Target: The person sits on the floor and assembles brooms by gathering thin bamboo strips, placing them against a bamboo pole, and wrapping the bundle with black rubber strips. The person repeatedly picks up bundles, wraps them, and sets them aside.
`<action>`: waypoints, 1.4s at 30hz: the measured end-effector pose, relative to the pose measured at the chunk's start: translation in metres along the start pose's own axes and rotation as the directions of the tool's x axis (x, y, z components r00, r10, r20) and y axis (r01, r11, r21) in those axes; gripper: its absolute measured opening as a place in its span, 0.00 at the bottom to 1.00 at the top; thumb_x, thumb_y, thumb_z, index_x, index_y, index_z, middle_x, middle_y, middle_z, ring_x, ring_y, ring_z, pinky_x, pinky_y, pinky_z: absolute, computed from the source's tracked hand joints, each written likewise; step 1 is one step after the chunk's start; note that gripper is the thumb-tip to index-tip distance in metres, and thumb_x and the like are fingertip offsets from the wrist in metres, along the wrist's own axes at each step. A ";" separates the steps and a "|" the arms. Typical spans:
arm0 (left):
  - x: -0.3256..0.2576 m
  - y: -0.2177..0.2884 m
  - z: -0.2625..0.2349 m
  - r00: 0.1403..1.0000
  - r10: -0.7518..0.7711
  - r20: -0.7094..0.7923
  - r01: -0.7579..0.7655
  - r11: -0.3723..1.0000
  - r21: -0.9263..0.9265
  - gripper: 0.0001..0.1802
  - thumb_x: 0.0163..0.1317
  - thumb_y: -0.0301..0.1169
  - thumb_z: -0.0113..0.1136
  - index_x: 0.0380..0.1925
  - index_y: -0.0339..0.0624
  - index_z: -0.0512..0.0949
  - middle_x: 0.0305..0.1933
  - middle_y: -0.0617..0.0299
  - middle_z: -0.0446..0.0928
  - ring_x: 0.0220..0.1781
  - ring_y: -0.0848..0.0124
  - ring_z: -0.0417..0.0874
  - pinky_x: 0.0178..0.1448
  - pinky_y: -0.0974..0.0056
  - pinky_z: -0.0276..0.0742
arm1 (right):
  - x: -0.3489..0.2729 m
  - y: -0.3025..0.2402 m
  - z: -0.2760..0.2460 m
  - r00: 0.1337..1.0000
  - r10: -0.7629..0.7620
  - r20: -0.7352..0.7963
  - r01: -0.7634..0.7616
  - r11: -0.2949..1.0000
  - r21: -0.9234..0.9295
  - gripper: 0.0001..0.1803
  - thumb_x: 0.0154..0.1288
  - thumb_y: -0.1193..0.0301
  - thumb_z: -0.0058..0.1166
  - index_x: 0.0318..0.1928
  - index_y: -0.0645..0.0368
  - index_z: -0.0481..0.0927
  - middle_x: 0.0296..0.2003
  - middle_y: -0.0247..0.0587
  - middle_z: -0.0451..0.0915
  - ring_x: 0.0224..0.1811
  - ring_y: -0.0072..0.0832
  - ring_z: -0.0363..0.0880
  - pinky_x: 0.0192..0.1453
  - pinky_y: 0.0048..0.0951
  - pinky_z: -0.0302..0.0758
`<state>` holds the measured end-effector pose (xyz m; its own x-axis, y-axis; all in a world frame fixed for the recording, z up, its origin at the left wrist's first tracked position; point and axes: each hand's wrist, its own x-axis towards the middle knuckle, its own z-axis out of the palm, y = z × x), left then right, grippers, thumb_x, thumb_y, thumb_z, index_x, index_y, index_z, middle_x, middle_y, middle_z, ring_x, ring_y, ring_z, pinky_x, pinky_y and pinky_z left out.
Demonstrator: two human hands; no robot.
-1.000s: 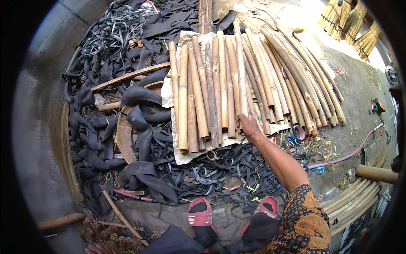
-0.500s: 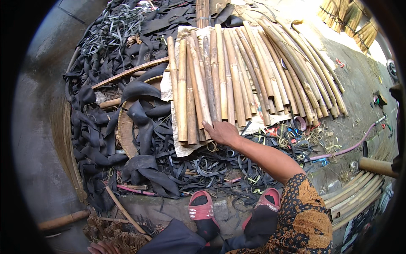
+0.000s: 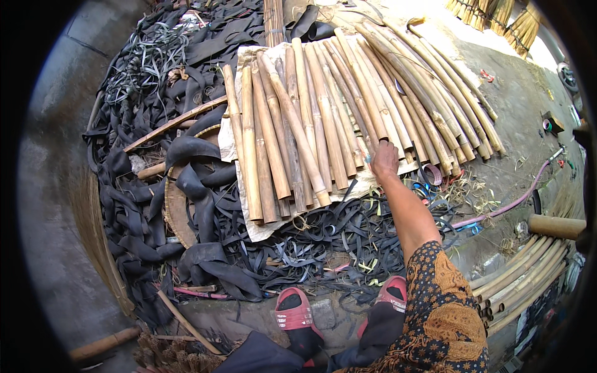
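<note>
Right hand [image 3: 385, 160] at the pale sheet [image 3: 260, 230]'s near edge, my fingers curled on the end of a bamboo pole [image 3: 373, 115]; left hand [image 3: 152, 369] barely visible, state I cannot tell.

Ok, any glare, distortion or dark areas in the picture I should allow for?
All in the head view: glare washes out the ground at upper right; fisheye distortion bends the outer bamboo poles; black vignetting hides the picture's rim; the right hand looks reasonably sharp.

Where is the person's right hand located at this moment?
In the head view, the right hand is right of centre, at the near ends of the bamboo poles, just beyond the black strips.
</note>
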<state>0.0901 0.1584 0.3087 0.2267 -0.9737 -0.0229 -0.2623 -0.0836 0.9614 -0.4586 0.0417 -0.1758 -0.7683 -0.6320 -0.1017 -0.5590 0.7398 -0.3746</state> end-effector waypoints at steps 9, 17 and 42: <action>0.001 0.002 0.007 1.000 0.005 -0.022 -0.004 0.996 0.085 0.24 0.81 0.52 0.47 0.26 0.51 0.66 0.20 0.69 0.62 0.17 0.78 0.58 0.24 0.70 0.61 | -0.006 -0.033 -0.008 0.946 0.096 0.310 -0.227 0.878 0.421 0.31 0.65 0.59 0.53 0.59 0.75 0.76 0.56 0.73 0.80 0.59 0.62 0.80 0.67 0.50 0.75; 0.001 -0.001 -0.005 0.999 0.026 0.036 -0.029 0.996 0.082 0.25 0.79 0.53 0.49 0.26 0.50 0.67 0.22 0.69 0.64 0.17 0.77 0.59 0.23 0.70 0.62 | -0.105 -0.104 -0.023 0.911 -0.212 0.353 -0.098 0.721 0.687 0.21 0.75 0.57 0.47 0.51 0.65 0.70 0.31 0.52 0.81 0.32 0.41 0.83 0.38 0.47 0.83; -0.005 -0.001 0.003 1.000 0.017 0.013 -0.019 0.988 0.154 0.24 0.81 0.53 0.47 0.27 0.52 0.66 0.22 0.70 0.61 0.18 0.78 0.57 0.24 0.71 0.61 | -0.088 -0.100 0.002 0.900 -0.092 0.427 -0.093 0.915 0.394 0.34 0.60 0.61 0.61 0.56 0.80 0.71 0.56 0.72 0.76 0.62 0.61 0.77 0.69 0.49 0.74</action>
<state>0.0865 0.1623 0.3069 0.2101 -0.9776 -0.0095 -0.4078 -0.0965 0.9080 -0.3349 0.0230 -0.1308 -0.5063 -0.7355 -0.4502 -0.3171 0.6443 -0.6959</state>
